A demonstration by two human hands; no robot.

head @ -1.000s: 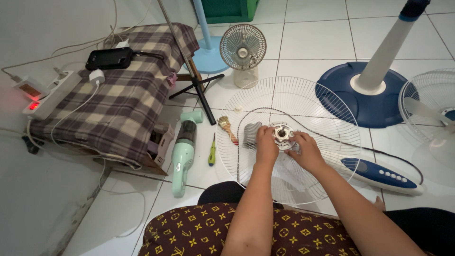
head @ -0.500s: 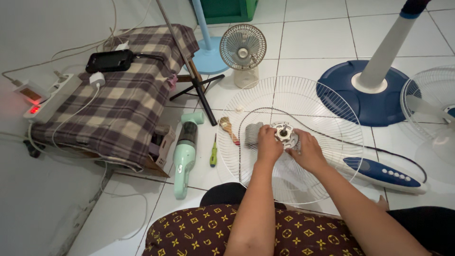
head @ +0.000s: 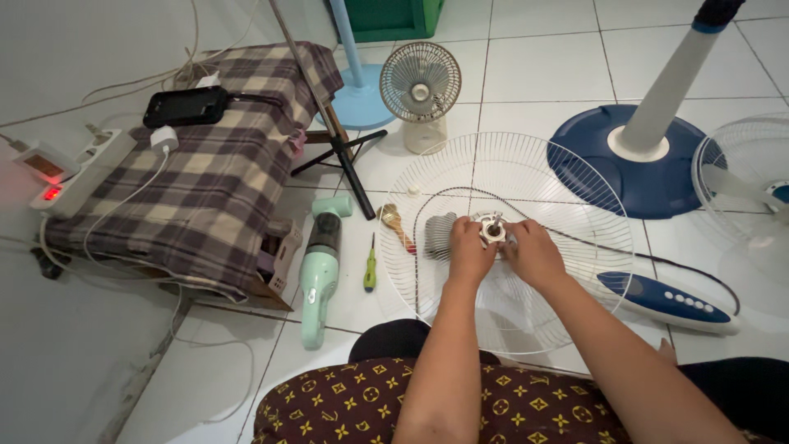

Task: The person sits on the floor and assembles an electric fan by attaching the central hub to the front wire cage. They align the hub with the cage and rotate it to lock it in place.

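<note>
While both hands work at frame centre: left hand (head: pixel 470 251) and right hand (head: pixel 532 251) pinch small metal fan hub (head: pixel 493 228) over white wire grille (head: pixel 567 177). Best: steady part, firm even grip, screwdriver (head: pixel 371 265) left, within reach.

Small silvery metal fan hub (head: pixel 493 228), held over white wire fan guard (head: pixel 567 177)

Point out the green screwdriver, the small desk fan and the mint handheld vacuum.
green screwdriver (head: pixel 371 270): head view, on its handle.
small desk fan (head: pixel 420 82): head view, on its round grille.
mint handheld vacuum (head: pixel 318 275): head view, on its body.
</note>
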